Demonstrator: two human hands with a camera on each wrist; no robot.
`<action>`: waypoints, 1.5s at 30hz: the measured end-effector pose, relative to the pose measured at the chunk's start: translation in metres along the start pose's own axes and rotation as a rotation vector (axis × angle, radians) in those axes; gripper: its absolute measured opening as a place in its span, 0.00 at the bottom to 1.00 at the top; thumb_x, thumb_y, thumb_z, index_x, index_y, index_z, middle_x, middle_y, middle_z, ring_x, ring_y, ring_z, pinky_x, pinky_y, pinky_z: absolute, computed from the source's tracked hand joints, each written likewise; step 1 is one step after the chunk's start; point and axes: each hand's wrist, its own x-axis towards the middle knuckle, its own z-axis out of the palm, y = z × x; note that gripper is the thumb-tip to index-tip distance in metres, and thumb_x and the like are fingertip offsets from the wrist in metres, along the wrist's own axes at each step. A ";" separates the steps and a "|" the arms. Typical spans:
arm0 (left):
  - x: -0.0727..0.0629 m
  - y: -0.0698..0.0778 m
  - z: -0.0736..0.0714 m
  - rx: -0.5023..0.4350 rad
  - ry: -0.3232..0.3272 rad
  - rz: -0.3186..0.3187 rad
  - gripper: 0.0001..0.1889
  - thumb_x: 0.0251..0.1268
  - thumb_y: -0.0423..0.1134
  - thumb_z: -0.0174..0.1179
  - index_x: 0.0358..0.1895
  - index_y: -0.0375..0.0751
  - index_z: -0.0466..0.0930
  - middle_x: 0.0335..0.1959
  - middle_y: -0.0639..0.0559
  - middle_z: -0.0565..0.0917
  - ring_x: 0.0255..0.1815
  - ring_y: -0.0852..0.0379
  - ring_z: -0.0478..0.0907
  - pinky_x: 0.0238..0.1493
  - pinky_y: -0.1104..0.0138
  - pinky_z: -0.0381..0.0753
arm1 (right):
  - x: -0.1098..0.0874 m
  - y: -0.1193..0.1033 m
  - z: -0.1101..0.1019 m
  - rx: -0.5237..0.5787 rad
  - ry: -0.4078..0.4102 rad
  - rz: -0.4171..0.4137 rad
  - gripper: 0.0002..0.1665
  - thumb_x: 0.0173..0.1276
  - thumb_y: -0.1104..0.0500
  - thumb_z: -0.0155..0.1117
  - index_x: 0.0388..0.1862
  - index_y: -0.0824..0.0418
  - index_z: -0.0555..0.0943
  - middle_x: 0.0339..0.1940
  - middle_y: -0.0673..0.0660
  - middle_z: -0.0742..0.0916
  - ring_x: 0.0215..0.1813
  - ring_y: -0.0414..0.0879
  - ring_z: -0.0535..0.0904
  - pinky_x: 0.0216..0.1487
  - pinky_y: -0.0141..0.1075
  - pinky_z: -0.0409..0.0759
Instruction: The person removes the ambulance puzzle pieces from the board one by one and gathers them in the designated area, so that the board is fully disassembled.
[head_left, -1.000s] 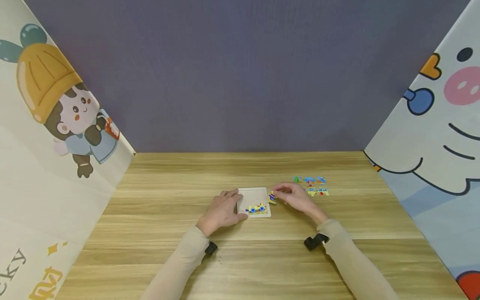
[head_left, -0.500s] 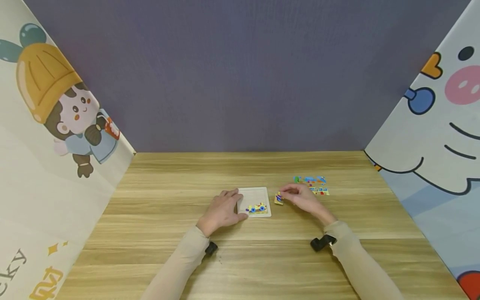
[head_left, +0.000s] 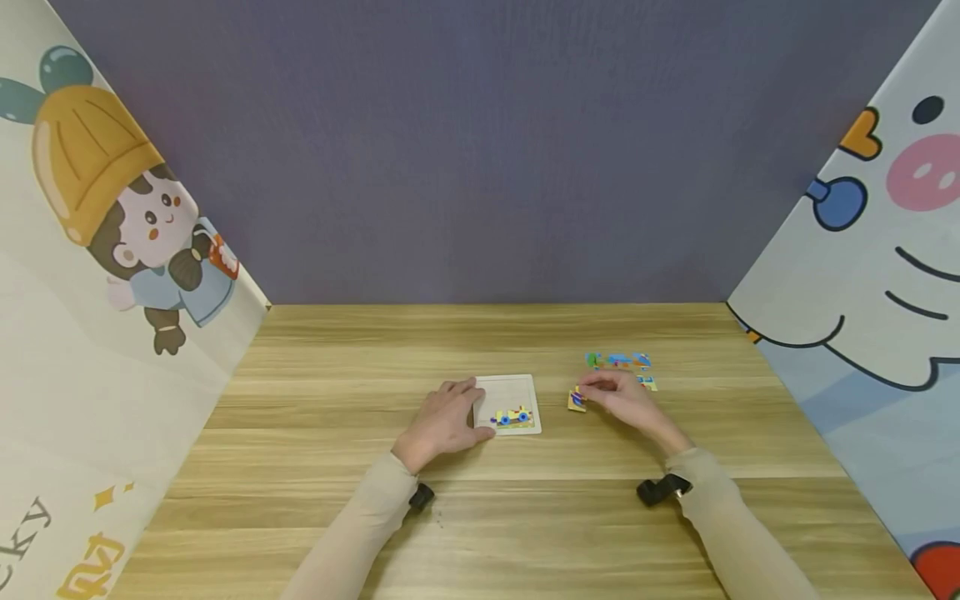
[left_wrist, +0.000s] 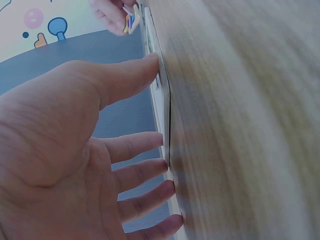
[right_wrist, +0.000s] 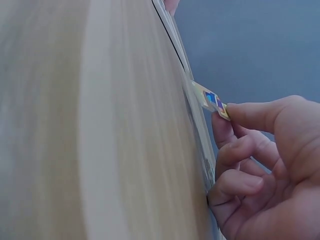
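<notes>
A white puzzle tray (head_left: 504,390) lies on the table, with joined yellow and blue vehicle pieces (head_left: 513,417) along its near right side. My left hand (head_left: 442,419) rests at the tray's left edge, thumb at the near corner and fingers spread along the rim; the left wrist view shows those fingers (left_wrist: 135,145) extended. To the right of the tray my right hand (head_left: 621,400) pinches a small puzzle piece (head_left: 576,401) between thumb and fingertips. In the right wrist view that puzzle piece (right_wrist: 212,101) is tilted, one edge close to the table surface.
Several colourful puzzle pieces (head_left: 618,360) lie in a row behind my right hand, with yellow and blue ones (head_left: 647,382) partly hidden by it. The wooden table (head_left: 480,517) meets a dark back wall (head_left: 480,167) and printed side panels.
My right hand has moved right, away from the tray's right edge, carrying the pinched puzzle piece with it. The left hand and the tray have stayed in place.
</notes>
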 end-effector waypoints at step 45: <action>0.000 -0.001 0.001 0.015 -0.005 0.000 0.39 0.69 0.60 0.69 0.76 0.41 0.74 0.83 0.40 0.67 0.82 0.35 0.65 0.79 0.38 0.69 | -0.004 0.000 -0.002 -0.125 -0.004 -0.065 0.15 0.77 0.56 0.69 0.54 0.66 0.89 0.51 0.62 0.91 0.46 0.45 0.86 0.43 0.31 0.86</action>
